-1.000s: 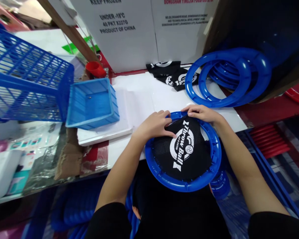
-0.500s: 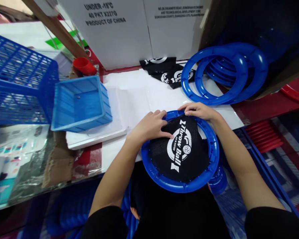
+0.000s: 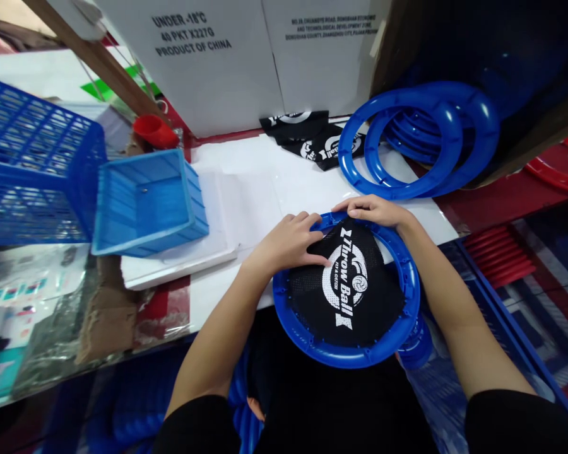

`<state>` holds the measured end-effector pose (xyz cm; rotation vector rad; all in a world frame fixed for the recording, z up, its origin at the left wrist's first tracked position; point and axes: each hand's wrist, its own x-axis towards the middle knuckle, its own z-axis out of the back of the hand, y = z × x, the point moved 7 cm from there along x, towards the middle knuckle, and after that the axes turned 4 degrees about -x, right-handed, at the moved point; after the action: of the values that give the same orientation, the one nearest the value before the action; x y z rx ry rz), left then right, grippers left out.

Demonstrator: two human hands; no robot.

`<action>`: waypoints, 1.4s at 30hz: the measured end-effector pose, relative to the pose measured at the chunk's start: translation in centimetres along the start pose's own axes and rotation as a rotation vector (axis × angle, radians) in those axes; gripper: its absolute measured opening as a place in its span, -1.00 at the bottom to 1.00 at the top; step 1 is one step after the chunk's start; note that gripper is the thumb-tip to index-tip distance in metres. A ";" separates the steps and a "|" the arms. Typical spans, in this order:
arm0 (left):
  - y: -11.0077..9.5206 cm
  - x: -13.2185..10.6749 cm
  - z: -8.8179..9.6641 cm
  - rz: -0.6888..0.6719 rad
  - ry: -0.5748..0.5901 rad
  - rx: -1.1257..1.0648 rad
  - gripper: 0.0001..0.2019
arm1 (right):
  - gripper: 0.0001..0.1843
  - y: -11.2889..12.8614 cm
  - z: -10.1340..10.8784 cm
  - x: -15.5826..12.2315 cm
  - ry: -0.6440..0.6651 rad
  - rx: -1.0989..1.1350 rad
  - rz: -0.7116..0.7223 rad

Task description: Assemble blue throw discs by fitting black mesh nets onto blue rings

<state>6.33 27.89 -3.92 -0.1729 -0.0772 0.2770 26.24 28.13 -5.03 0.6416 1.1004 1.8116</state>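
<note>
A blue plastic ring [image 3: 345, 358] rests at the table's front edge, against my body. Black mesh fabric [image 3: 307, 302] printed "Throw Ball" spans most of it, with a gap at the upper right between fabric and rim. My left hand [image 3: 294, 243] is closed on the ring's upper left rim, its fingers curled over the edge and its thumb lying on the mesh. At the top of the ring, my right hand [image 3: 376, 210] is closed with fingertips together where the mesh edge meets the rim. What lies under those fingertips is hidden.
Further back lie black printed mesh pieces [image 3: 307, 135] and overlapping blue rings [image 3: 447, 154]. To the left stand a light blue bin [image 3: 146, 236], a red cup [image 3: 155, 131] and a blue basket [image 3: 82, 167]. White cartons [image 3: 236, 79] wall off the back.
The ring and mesh have turned slightly and shifted a little to the right in view. My two hands keep nearly the same hold; the background has shifted slightly with the camera.
</note>
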 end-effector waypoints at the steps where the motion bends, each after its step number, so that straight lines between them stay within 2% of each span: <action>1: 0.2 0.0 -0.2 0.001 -0.001 -0.014 -0.35 | -0.48 0.1 0.0 0.0 0.004 0.012 -0.006; 5: 0.6 0.1 -0.5 0.012 -0.013 -0.049 -0.35 | -0.47 0.2 0.2 -0.2 -0.019 0.039 -0.032; 10: 0.5 0.2 -0.7 0.009 0.000 -0.062 -0.36 | -0.45 0.2 0.1 -0.2 -0.045 -0.061 0.000; 18: 0.3 0.1 -0.5 0.012 0.027 -0.075 -0.38 | -0.71 -0.1 -0.3 0.0 -0.116 -0.132 0.076; 26: 0.4 0.1 -0.4 0.004 0.012 -0.093 -0.38 | -0.76 0.1 -0.7 -0.4 -0.190 -0.176 0.123; 33: 0.1 -0.3 -0.1 -0.010 -0.009 -0.025 -0.32 | -0.75 0.0 -0.4 0.1 -0.154 -0.162 0.139; 42: 0.4 -0.2 -0.1 -0.006 -0.002 -0.084 -0.35 | -0.75 -0.1 -0.4 0.6 -0.142 -0.155 0.188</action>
<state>6.09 28.21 -4.09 -0.2562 -0.0911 0.2676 25.72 28.54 -5.35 0.7887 0.8188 1.9555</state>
